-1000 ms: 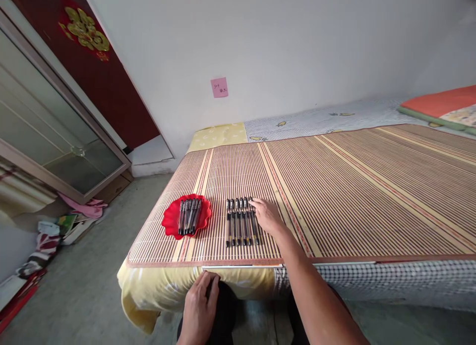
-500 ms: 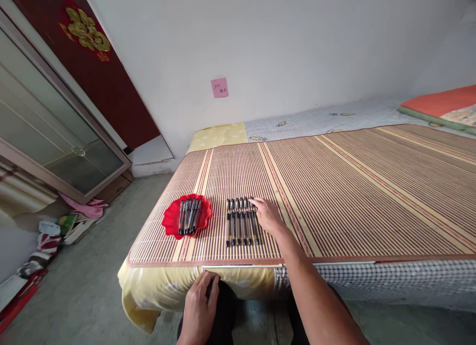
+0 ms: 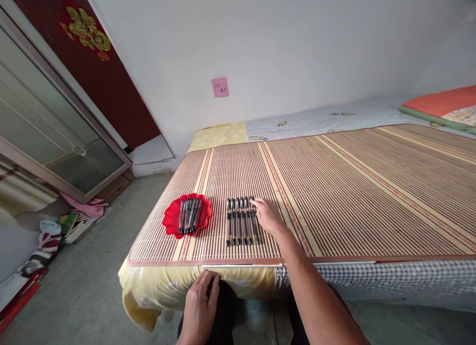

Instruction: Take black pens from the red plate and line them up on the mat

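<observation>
A row of several black pens (image 3: 241,228) lies side by side on the striped mat (image 3: 334,196). Short black caps (image 3: 237,203) line up just beyond their far ends and look separate from the barrels. At the row's right end, the fingertips of my right hand (image 3: 267,215) are closed on the last pen cap (image 3: 252,198); its lower part is partly covered. My left hand (image 3: 203,300) rests at the bed's front edge, fingers curled together, nothing visible in them. To the left of the row, a red scalloped plate (image 3: 170,220) holds more black pens (image 3: 190,216).
The mat covers a bed with a yellow and checked sheet (image 3: 167,285). A folded orange quilt (image 3: 439,104) lies at the far right. Behind is a white wall with a pink note (image 3: 219,87). A glass-panelled door (image 3: 55,122) and piled items (image 3: 40,246) are on the left.
The fingertips of my right hand have shifted very slightly right, and more of the last cap shows. The left hand, the plate and the pens stay put.
</observation>
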Tool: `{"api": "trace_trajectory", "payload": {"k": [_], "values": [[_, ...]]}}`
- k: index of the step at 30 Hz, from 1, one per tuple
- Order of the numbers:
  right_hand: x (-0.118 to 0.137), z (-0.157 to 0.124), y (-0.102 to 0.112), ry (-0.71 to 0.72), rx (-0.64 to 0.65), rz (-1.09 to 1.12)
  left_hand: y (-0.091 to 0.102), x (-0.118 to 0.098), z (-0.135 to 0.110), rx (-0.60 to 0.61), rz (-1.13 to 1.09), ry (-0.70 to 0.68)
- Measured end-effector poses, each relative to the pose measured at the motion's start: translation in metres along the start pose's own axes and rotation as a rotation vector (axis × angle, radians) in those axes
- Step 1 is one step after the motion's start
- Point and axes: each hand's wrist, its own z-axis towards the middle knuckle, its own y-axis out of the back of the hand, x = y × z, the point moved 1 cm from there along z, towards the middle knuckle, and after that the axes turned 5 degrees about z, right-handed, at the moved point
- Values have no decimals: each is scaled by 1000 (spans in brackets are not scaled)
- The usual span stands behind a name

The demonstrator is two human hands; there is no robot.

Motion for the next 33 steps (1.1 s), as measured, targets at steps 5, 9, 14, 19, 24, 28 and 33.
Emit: {"api": "trace_trajectory", "payload": {"k": [5,9,14,19,24,28,33], "values": [[1,0,1,-6,-11,44,0,1,-1,17,-4,7],[-1,1,-1,1,-31,51,0,0,0,20,-8,7],[-2,4,-9,141,-107,-16,-1,-1,1,28,-8,12],[5,4,-14,177,-10,-67,0,-1,1,22,-12,6],[4,5,-15,151,45,-72,-1,0,0,24,-4,3],[-4,6,-18,145,35,-59,-2,3,-1,12,5,3],[-6,7,-21,140,31,-47,-3,4,-2,30,0,16]]}}
